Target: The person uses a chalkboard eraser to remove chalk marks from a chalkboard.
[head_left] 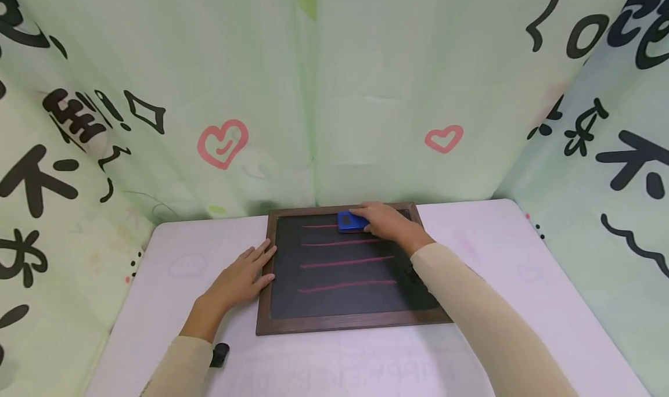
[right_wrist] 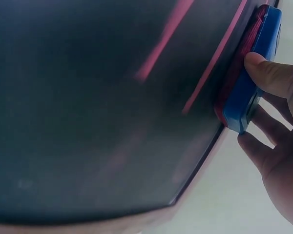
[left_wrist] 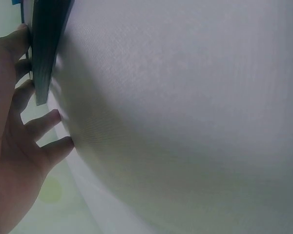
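Note:
A chalkboard (head_left: pixel 334 301) in a brown wooden frame lies on the table, with several pink lines (head_left: pixel 347 263) drawn across it. My right hand (head_left: pixel 389 226) grips a blue board eraser (head_left: pixel 346 220) near the board's top edge, over the right part of the uppermost line. In the right wrist view, the thumb lies along one side of the eraser (right_wrist: pixel 251 80), fingers on the other; its reddish felt faces the board, where faint pink smudges show. With fingers spread, my left hand (head_left: pixel 240 281) touches the left side of the frame; in the left wrist view, it rests against the frame's edge (left_wrist: pixel 44 58).
The table (head_left: pixel 198 257) has a pale cover with faint drawings. Green-white curtains (head_left: pixel 360 95) with black lettering and red hearts hang behind and at both sides. The board's top edge lies close to the back curtain. A black strap piece (head_left: pixel 219 355) sits at my left wrist.

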`<action>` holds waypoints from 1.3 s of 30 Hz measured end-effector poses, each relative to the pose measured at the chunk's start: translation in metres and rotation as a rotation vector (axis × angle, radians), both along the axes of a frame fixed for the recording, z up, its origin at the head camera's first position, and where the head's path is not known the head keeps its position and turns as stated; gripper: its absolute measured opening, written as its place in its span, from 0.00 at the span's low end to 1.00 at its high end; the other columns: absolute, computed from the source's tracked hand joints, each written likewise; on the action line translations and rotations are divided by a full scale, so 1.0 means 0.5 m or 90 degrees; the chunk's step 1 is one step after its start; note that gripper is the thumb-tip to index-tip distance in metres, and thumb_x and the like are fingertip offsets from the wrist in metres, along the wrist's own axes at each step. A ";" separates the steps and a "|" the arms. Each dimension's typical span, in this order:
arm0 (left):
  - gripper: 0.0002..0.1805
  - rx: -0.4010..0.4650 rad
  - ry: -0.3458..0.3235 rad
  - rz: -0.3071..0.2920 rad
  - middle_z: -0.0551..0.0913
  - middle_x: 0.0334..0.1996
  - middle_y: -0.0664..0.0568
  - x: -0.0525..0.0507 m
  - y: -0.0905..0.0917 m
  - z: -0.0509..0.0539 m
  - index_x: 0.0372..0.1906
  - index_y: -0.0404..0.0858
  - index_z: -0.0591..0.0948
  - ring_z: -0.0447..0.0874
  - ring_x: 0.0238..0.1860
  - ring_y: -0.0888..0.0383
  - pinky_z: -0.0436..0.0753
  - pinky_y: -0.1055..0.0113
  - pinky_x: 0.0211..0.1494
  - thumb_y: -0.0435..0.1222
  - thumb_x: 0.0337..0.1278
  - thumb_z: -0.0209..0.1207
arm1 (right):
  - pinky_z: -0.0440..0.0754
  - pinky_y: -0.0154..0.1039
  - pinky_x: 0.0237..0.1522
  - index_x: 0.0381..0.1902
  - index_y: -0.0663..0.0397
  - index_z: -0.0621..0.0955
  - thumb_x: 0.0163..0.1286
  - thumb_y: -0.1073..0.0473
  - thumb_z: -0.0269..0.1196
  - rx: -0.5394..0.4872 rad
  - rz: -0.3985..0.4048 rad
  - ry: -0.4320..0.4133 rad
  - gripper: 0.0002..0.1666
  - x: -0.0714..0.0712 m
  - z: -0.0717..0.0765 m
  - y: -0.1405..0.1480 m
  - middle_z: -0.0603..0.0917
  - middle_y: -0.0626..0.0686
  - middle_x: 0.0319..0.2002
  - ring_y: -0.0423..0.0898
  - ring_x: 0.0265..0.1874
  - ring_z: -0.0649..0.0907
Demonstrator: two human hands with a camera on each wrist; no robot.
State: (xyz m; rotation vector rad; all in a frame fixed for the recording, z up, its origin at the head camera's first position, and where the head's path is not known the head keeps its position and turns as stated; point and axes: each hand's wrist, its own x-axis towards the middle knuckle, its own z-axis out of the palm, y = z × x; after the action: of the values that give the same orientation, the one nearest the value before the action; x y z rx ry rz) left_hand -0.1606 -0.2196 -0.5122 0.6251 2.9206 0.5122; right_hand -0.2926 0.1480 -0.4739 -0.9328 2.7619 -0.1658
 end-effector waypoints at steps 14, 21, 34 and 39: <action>0.37 -0.010 -0.001 -0.001 0.56 0.83 0.45 -0.003 -0.010 -0.011 0.82 0.42 0.61 0.61 0.76 0.29 0.73 0.32 0.68 0.48 0.76 0.57 | 0.74 0.52 0.72 0.81 0.49 0.64 0.76 0.60 0.64 0.044 -0.002 -0.013 0.39 0.004 -0.013 -0.129 0.69 0.58 0.76 0.58 0.74 0.71; 0.37 -0.012 -0.018 0.000 0.55 0.83 0.46 0.000 -0.009 -0.008 0.82 0.43 0.60 0.61 0.77 0.30 0.74 0.31 0.67 0.49 0.76 0.56 | 0.74 0.49 0.73 0.81 0.48 0.64 0.77 0.58 0.63 0.072 0.019 0.019 0.38 0.014 -0.018 -0.210 0.68 0.55 0.77 0.56 0.74 0.73; 0.38 -0.022 -0.013 -0.004 0.55 0.83 0.46 -0.004 -0.003 -0.007 0.82 0.42 0.60 0.61 0.77 0.30 0.73 0.33 0.69 0.49 0.76 0.57 | 0.72 0.44 0.74 0.81 0.49 0.64 0.79 0.54 0.61 0.094 0.019 0.075 0.37 0.035 -0.015 -0.305 0.69 0.52 0.77 0.52 0.75 0.71; 0.38 -0.020 -0.009 -0.009 0.55 0.83 0.45 -0.005 -0.001 -0.006 0.82 0.40 0.60 0.61 0.77 0.29 0.72 0.33 0.70 0.49 0.76 0.57 | 0.75 0.44 0.72 0.80 0.48 0.64 0.79 0.54 0.61 0.096 0.017 0.080 0.36 0.036 -0.013 -0.305 0.69 0.52 0.77 0.52 0.74 0.72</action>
State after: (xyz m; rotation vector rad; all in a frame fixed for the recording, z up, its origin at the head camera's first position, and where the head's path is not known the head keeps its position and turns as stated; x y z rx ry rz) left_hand -0.1631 -0.2200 -0.5153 0.6342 2.9034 0.4664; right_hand -0.2747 -0.0043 -0.4804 -0.9699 2.8261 0.1080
